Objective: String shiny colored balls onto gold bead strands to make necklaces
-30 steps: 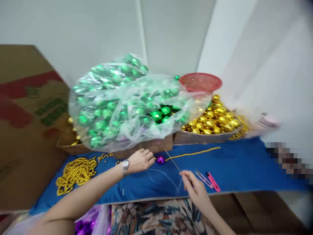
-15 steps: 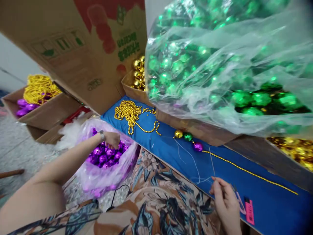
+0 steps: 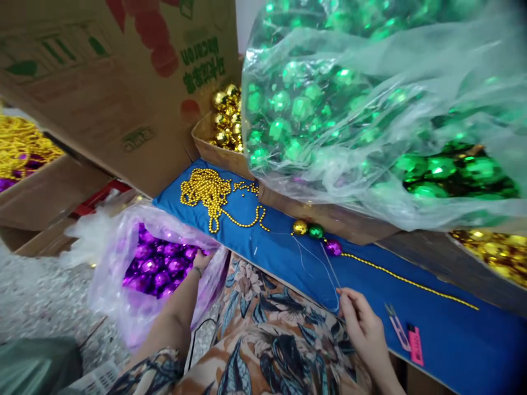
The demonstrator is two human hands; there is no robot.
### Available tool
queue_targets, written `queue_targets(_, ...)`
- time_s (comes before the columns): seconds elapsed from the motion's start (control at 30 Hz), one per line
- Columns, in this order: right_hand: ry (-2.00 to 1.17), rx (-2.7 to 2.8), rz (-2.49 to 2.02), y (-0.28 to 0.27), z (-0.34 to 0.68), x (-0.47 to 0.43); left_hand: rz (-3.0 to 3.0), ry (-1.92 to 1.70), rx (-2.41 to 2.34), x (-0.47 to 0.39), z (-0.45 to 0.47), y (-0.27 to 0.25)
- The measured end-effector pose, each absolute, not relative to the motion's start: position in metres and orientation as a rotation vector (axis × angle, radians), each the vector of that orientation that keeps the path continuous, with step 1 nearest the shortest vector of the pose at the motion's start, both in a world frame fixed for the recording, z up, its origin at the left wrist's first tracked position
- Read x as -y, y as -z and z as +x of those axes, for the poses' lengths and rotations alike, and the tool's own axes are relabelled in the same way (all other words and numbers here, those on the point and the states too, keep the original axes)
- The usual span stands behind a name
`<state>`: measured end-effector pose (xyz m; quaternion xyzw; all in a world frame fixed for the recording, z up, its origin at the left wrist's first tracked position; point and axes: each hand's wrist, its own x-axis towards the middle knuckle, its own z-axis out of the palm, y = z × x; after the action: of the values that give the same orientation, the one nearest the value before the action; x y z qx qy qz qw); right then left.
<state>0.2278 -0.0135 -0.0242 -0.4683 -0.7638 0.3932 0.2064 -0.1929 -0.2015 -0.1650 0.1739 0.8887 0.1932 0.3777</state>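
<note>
My right hand [image 3: 362, 318] pinches a long thin needle [image 3: 330, 264] that points up and left over the blue cloth. White thread [image 3: 307, 258] loops from near the needle across the cloth. Just beyond lie a gold ball [image 3: 300, 227], a green ball [image 3: 316, 231] and a purple ball [image 3: 333, 248] in a row, with a taut string of small gold beads [image 3: 407, 275] running right from them. My left hand [image 3: 201, 259] reaches to the right side of an open bag [image 3: 111, 285] of shiny purple balls [image 3: 158, 266]. Its fingers are partly hidden there.
Gold bead strands [image 3: 206, 189] are heaped at the cloth's left end. Thread snips [image 3: 397, 329] and a pink tag-like item [image 3: 415, 344] lie at right. A large plastic bag of green balls [image 3: 304, 109] bulges over the back. Cardboard boxes [image 3: 123, 104] stand at left.
My left hand has moved from above the purple balls to the bag's right side. My right hand and the needle have shifted left, towards the row of balls. The view has turned slightly.
</note>
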Motion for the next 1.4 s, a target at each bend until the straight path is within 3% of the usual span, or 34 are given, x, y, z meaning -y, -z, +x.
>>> queue_targets(0.17, -1.051, 2.189, -1.232, 0.014, 0.210, 0.012, 0.554, -0.264, -2.430, 0.209, -0.204, 0.144)
queue_targets(0.3, -1.039, 2.283, -1.082, 0.011, 0.193, 0.014, 0.811, -0.256, -2.412, 0.222, -0.214, 0.083)
queue_targets(0.5, -0.933, 2.403, -0.753, 0.004, 0.171, 0.026, 1.006, -1.022, -2.083, 0.167, -0.165, -0.003)
queue_targets(0.73, -0.727, 2.397, -0.854, -0.011, 0.198, 0.026, 0.707, -1.402, -1.432, 0.077, -0.089, 0.009)
queue_targets(0.9, -0.675, 2.286, -0.960, -0.011, 0.218, 0.029, 0.503, -1.392, -1.204, 0.055, -0.052, 0.001)
queue_targets(1.23, -0.638, 2.302, -0.898, -0.010, 0.219, 0.021, 0.227, -1.365, -1.058, 0.056, -0.042, 0.009)
queue_targets(1.4, -0.592, 2.346, -0.861, -0.013, 0.215, 0.019, 0.706, -1.471, -1.513, 0.057, -0.035, 0.011)
